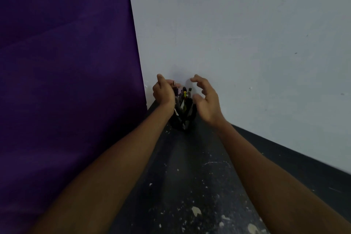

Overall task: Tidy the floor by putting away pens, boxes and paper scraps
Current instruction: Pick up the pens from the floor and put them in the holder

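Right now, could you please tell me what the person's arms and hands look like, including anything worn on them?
Both forearms are bare as far as the frame shows: no sleeves or gloves. The left hand and right hand carry no ring, watch or bracelet that I can see, though the dim light could hide something small.

Two bare forearms; left hand (164, 92), right hand (207, 100) ungloved; no sleeves.
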Tool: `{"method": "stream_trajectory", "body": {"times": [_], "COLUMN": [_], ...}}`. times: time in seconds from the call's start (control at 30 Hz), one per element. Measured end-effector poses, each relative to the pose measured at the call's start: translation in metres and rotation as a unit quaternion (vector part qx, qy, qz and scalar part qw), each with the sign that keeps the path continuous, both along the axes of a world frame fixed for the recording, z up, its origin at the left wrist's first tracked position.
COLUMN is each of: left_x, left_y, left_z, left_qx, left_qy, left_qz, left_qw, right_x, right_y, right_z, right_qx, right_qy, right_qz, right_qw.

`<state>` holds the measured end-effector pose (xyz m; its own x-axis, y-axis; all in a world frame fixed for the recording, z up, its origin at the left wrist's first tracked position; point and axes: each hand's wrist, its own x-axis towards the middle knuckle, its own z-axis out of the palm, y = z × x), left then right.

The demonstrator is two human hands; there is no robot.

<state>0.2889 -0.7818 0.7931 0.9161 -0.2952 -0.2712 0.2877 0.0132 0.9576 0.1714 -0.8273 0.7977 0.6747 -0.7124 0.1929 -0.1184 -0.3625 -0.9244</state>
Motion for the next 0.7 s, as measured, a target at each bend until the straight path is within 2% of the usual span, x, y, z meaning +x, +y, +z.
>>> {"method": "stream_trajectory", "body": {"times": [0.07,0.27,0.37,0.43,0.5,0.6,0.67,0.7], "left_x": [-0.001,-0.012,-0.014,-0.01,0.0,0.022,0.036,0.04], "left_y": [0.002,0.008,0.01,0.015,0.02,0.033,0.052,0.064], "left_z": [-0.005,0.001,-0.003,-0.007,-0.014,-0.03,-0.048,-0.059], "left_qx": [-0.011,0.04,0.013,-0.013,0.007,0.07,0.191,0.269], "left_qy": [0.026,0.009,0.021,0.036,0.028,0.024,-0.011,-0.033], "left_qz": [-0.001,-0.025,-0.068,-0.082,-0.082,-0.035,-0.025,-0.052], "left_qw": [1.0,0.999,0.997,0.996,0.996,0.997,0.981,0.961], "right_x": [-0.006,-0.007,-0.012,-0.016,-0.017,-0.015,-0.012,-0.01], "right_y": [0.001,0.008,0.004,0.001,-0.001,0.002,0.003,0.003], "right_z": [-0.001,0.011,0.011,0.009,0.006,0.001,-0.004,-0.006], "right_qx": [-0.007,-0.039,-0.071,-0.106,-0.164,-0.199,-0.18,-0.179], "right_qy": [0.035,0.114,0.144,0.163,0.193,0.189,0.157,0.146], "right_qz": [0.042,0.137,0.159,0.17,0.178,0.162,0.138,0.125], "right_qw": [0.998,0.983,0.974,0.966,0.951,0.948,0.961,0.965]}}
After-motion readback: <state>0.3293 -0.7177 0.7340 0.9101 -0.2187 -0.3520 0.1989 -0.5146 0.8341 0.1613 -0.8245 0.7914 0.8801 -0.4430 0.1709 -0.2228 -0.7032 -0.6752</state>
